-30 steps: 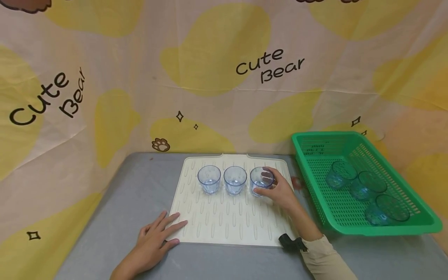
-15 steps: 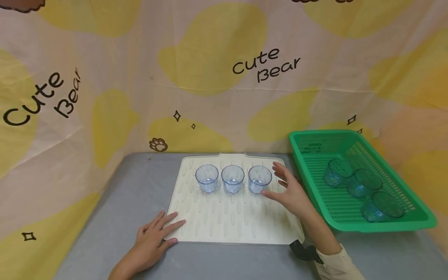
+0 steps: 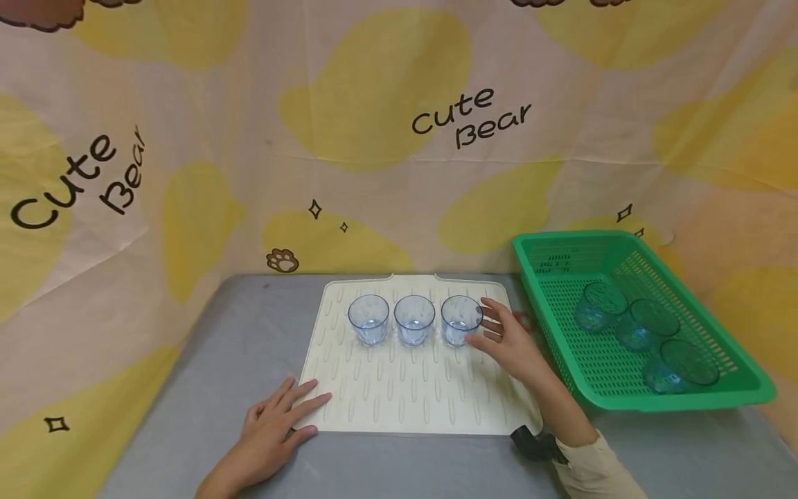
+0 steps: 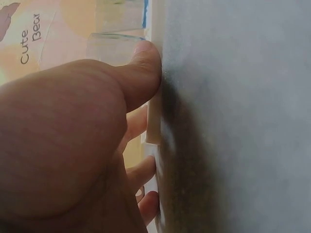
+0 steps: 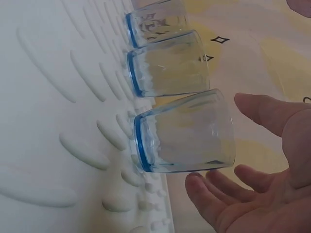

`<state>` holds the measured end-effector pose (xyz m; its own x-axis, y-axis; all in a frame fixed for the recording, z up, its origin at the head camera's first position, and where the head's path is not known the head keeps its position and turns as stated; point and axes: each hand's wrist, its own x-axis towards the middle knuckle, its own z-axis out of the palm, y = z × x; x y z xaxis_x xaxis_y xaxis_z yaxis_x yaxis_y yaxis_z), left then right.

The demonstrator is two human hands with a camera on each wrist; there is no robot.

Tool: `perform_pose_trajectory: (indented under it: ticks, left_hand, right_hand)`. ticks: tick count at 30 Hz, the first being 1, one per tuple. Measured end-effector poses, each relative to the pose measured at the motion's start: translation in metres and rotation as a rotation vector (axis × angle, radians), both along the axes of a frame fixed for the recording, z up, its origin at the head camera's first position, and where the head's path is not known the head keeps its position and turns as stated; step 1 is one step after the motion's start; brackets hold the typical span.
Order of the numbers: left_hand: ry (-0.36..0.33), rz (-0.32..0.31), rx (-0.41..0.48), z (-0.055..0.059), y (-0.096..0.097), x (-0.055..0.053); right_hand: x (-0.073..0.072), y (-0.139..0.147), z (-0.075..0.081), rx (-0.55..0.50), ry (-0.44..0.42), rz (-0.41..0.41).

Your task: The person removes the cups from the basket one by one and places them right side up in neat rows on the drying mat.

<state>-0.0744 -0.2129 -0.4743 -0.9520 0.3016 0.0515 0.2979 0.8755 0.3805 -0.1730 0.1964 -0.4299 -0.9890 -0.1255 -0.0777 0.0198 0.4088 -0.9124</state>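
Note:
Three clear bluish glasses stand upright in a row on a white ridged mat: a left glass, a middle glass and a right glass. My right hand is at the right side of the right glass, thumb and fingers spread apart. In the right wrist view, the fingers are close beside that glass without curling round it; whether a fingertip touches it, I cannot tell. My left hand rests with spread fingers on the mat's front left corner, its thumb at the edge.
A green perforated basket stands to the right of the mat, with three more bluish glasses inside. Grey cloth covers the table. Behind hangs a printed curtain. A black device is on the right wrist.
My right hand has let go of the right glass and drawn off to the right, then come slightly back toward it. The glasses stay in their row; my left hand has not moved.

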Motion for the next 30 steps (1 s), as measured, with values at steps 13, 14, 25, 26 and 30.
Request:
perform_pose_trajectory:
  ticks: [13, 14, 25, 26, 30]
  left_hand:
    - [0.014, 0.001, 0.002, -0.001, 0.0, 0.0]
    - [0.017, 0.001, 0.002, -0.001, 0.0, 0.0]
    - [-0.054, 0.011, 0.008, -0.001, 0.001, 0.0]
    - [-0.056, 0.011, 0.007, -0.001, 0.001, 0.0]
    - [-0.05, 0.012, 0.004, -0.002, 0.001, -0.001]
  right_hand:
    - [0.045, 0.058, 0.052, 0.166, 0.187, 0.005]
    - [0.048, 0.067, 0.055, 0.182, 0.197, 0.001]
    - [0.06, 0.188, 0.044, 0.435, 0.073, -0.175]
    - [0.061, 0.195, 0.042, 0.462, 0.076, -0.201]
    - [0.062, 0.216, 0.037, 0.601, 0.08, -0.251]
